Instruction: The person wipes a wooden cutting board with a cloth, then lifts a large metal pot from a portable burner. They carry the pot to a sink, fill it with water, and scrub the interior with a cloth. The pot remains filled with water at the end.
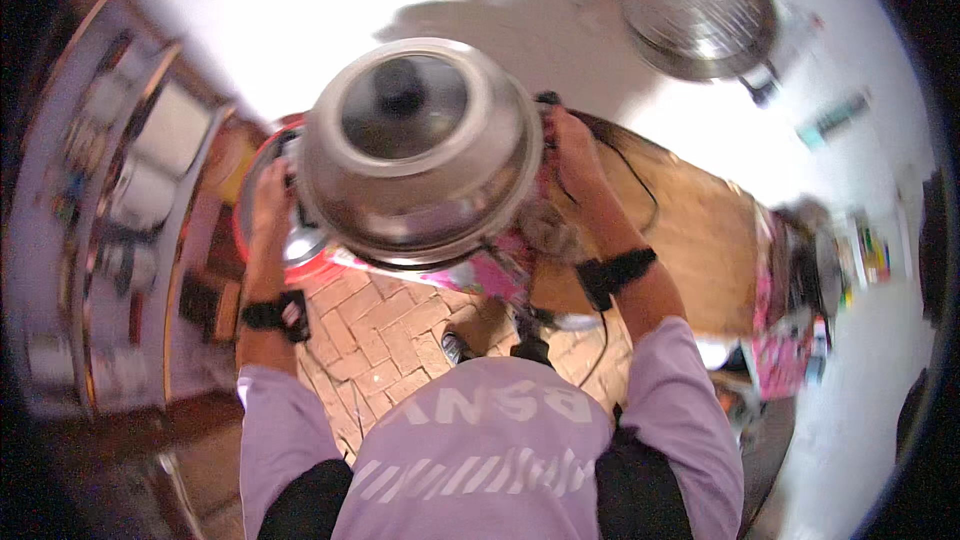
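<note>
Between my hands, in front of my chest, a large metal pot with a domed lid (420, 202) is held up. The lid has a dark round window and a black knob. My left hand (274, 191) grips the pot's side handle at the left. On the other side, my right hand (566, 142) is closed round the opposite dark handle. Both wrists wear black straps. Partly hidden behind my left hand and the pot is a red-rimmed round item (244, 240). Motion blur softens the hands and pot.
A wooden tabletop (697, 240) with a dark cable lies at the right. A round metal pan (701, 11) hangs on the white wall, upper right. Shelves with containers (142, 191) stand at the left. Below is a brick floor (375, 337).
</note>
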`<action>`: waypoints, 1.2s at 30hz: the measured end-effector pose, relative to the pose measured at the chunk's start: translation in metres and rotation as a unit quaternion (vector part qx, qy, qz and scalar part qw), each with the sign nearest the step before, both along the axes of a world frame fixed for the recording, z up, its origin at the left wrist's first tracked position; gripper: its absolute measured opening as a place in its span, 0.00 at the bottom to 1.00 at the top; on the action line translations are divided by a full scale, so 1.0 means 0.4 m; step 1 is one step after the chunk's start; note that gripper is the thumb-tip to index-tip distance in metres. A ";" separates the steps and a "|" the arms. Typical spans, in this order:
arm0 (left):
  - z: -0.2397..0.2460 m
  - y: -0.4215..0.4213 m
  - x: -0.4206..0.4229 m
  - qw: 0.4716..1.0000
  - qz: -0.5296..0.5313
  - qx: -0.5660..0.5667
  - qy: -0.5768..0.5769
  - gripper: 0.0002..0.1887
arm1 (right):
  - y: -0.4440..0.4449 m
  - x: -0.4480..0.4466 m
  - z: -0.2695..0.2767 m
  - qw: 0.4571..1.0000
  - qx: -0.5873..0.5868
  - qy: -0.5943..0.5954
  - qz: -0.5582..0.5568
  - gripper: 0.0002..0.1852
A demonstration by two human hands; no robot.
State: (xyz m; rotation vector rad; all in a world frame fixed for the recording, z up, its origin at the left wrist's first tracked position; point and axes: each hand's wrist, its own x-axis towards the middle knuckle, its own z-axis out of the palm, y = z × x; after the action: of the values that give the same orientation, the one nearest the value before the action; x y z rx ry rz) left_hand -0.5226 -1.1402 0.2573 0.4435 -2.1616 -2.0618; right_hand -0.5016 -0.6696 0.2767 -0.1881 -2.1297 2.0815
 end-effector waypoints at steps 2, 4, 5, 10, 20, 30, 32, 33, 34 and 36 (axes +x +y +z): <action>0.021 0.003 -0.004 0.998 -0.033 -0.046 -0.001 0.14 | 0.026 0.020 -0.005 0.992 0.116 0.043 -0.027 0.23; 0.047 0.025 -0.012 0.997 -0.032 -0.042 0.053 0.10 | 0.031 0.052 -0.002 0.995 0.046 -0.009 -0.083 0.22; 0.068 0.032 -0.020 0.994 -0.057 -0.063 0.066 0.10 | 0.039 0.073 0.007 0.994 0.011 -0.026 -0.102 0.23; 0.193 0.129 -0.003 0.998 -0.026 0.010 0.053 0.11 | 0.113 0.172 0.100 0.982 -0.063 -0.041 -0.173 0.22; 0.303 0.609 0.155 0.980 -0.191 0.061 -0.017 0.11 | 0.557 0.565 0.158 0.977 -0.077 -0.071 -0.184 0.20; 0.109 1.200 0.376 0.919 -0.381 0.078 -0.063 0.11 | 1.143 0.897 -0.037 0.950 -0.005 -0.114 -0.292 0.20; 0.027 1.288 0.396 0.904 -0.389 0.084 -0.158 0.12 | 1.233 0.954 -0.116 0.948 0.011 -0.083 -0.306 0.20; -0.018 1.323 0.409 0.894 -0.404 0.091 -0.172 0.11 | 1.264 0.978 -0.156 0.945 0.028 -0.064 -0.320 0.20; -0.060 1.356 0.419 0.883 -0.421 0.090 -0.186 0.10 | 1.292 1.004 -0.184 0.926 0.019 -0.083 -0.367 0.20; -0.141 1.422 0.438 0.875 -0.428 0.093 -0.203 0.09 | 1.325 1.051 -0.226 0.924 0.011 -0.117 -0.365 0.20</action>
State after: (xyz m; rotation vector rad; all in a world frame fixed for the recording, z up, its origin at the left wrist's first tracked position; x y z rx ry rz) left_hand -0.3473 -0.5714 0.2008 -0.1446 -2.7489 -2.8466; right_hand -0.0811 -0.1394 0.1863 -1.0871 -1.7780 1.6353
